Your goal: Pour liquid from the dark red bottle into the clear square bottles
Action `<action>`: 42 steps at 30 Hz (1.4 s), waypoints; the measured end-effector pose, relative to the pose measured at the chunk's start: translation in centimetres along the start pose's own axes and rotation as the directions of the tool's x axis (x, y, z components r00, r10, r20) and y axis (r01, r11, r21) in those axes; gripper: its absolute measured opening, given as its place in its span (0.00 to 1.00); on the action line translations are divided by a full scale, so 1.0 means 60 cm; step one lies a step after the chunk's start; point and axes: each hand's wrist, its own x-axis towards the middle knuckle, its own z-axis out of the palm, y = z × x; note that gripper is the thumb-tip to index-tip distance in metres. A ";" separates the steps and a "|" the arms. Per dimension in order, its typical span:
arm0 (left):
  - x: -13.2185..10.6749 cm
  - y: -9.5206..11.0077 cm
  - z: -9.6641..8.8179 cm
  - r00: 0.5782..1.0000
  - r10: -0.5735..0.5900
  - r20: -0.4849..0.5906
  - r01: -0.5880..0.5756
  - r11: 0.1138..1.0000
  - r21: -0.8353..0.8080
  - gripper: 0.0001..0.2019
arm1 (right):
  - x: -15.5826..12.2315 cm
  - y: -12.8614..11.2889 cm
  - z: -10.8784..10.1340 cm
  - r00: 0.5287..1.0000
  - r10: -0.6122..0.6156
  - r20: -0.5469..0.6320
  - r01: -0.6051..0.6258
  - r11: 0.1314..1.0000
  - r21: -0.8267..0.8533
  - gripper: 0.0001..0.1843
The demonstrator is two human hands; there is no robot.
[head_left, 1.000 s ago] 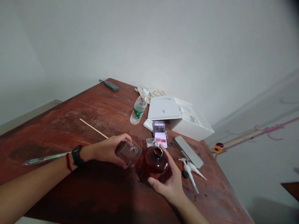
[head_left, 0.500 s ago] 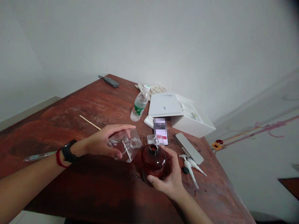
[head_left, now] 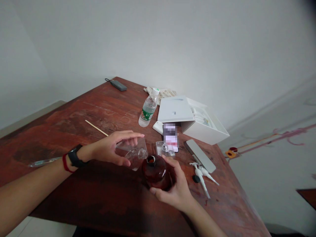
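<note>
My left hand [head_left: 110,150] grips a clear square glass bottle [head_left: 132,153] on its side, with its threaded neck pointing right. My right hand [head_left: 177,188] wraps around a dark red glass bottle [head_left: 156,173] that stands open-mouthed and slightly tilted. The clear neck sits just left of the red bottle's mouth, close but apparently not touching. Both bottles are held just above the reddish-brown wooden table [head_left: 74,131]. The red bottle's lower side is hidden by my right hand.
Near my hands are a small clear square bottle [head_left: 165,149], a phone [head_left: 171,136] and a silver bar [head_left: 199,156]. White pump parts [head_left: 201,177] lie right. Farther back stand a water bottle [head_left: 148,112] and an open white box [head_left: 195,121].
The red bottle has moved left, toward the clear bottle. The clear bottle has turned from neck-up to lying on its side, with its neck now pointing at the red bottle's mouth.
</note>
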 end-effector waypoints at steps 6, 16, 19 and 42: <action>-0.001 0.000 -0.001 1.000 -0.014 0.007 0.014 1.000 0.005 0.43 | 0.000 -0.003 0.001 0.999 0.033 -0.031 -0.032 0.999 0.020 0.49; 0.001 -0.010 0.001 0.998 -0.055 0.017 0.055 0.998 0.012 0.44 | 0.010 -0.007 -0.012 0.999 0.037 0.012 -0.037 0.999 -0.015 0.48; 0.001 -0.001 0.001 0.998 -0.059 0.013 0.058 0.998 0.023 0.42 | 0.014 -0.009 -0.017 0.999 0.032 0.023 -0.032 0.999 -0.021 0.46; 0.003 0.020 0.012 1.000 -0.024 0.011 0.024 0.999 0.042 0.38 | 0.037 -0.024 -0.060 0.981 0.042 0.191 -0.013 0.988 -0.152 0.46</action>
